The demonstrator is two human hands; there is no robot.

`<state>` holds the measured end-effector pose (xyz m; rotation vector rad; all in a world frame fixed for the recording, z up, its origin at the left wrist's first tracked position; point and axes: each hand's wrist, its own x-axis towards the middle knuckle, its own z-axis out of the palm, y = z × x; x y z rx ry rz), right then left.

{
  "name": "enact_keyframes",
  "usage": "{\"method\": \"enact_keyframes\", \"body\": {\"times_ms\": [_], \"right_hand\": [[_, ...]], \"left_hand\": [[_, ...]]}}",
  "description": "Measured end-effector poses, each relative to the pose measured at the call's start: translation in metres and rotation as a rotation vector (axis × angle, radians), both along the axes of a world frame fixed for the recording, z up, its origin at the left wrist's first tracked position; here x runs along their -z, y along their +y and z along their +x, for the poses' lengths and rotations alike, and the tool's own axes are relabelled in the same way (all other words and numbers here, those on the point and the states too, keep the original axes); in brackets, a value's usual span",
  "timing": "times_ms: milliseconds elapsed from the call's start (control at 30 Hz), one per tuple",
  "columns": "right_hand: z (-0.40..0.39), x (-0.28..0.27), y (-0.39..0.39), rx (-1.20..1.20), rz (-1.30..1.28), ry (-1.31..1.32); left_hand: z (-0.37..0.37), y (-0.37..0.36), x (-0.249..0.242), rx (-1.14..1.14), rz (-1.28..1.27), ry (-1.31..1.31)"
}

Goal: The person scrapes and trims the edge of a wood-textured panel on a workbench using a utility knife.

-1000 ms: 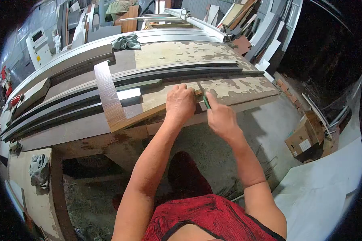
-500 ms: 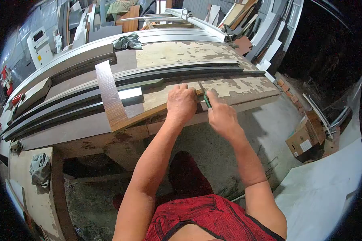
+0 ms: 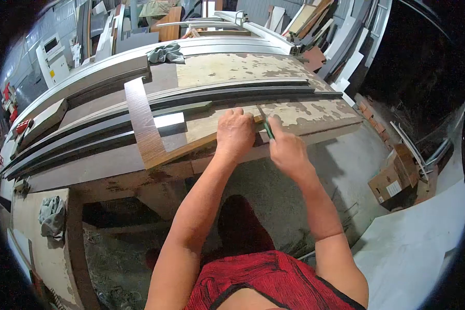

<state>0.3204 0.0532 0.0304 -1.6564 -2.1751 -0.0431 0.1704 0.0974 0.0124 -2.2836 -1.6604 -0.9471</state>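
My left hand [image 3: 235, 132] is closed over the right-hand end of a narrow brown wood strip [image 3: 194, 148] along the near edge of the workbench. Beside it, my right hand [image 3: 289, 151] grips a green-handled hand tool [image 3: 269, 130]. Its thin, dark metal blade, perhaps a file, points away from me and lies against or just beside the strip's end; the exact contact is too small to tell. At its left end the strip meets a wider wood-grain strip [image 3: 143, 124], set crosswise. My curled fingers hide part of the brown strip.
Long dark and grey profiles [image 3: 232, 93] run across the bench [image 3: 325, 109] behind my hands. A grey cloth [image 3: 165, 53] lies at the back, another cloth [image 3: 52, 218] on the lower left board. A cardboard box [image 3: 392, 176] sits on the floor at right.
The view has shifted slightly. My right hand and the green-handled tool have moved a little toward me and to the right. My left hand keeps its place on the strip.
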Motion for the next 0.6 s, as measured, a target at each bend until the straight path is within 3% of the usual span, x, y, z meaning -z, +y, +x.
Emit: {"method": "enact_keyframes", "body": {"times_ms": [200,433,600], "right_hand": [[0.013,0.001,-0.025,0.029,-0.006,0.045],[0.000,-0.003,0.015,0.057,-0.015,0.011],[0.009,0.000,-0.013,0.044,-0.039,-0.003]], "left_hand": [[0.001,-0.002,-0.001,0.012,0.034,-0.061],[0.000,0.002,0.004,0.013,0.067,-0.025],[0.001,0.006,0.006,-0.003,0.068,-0.016]]}}
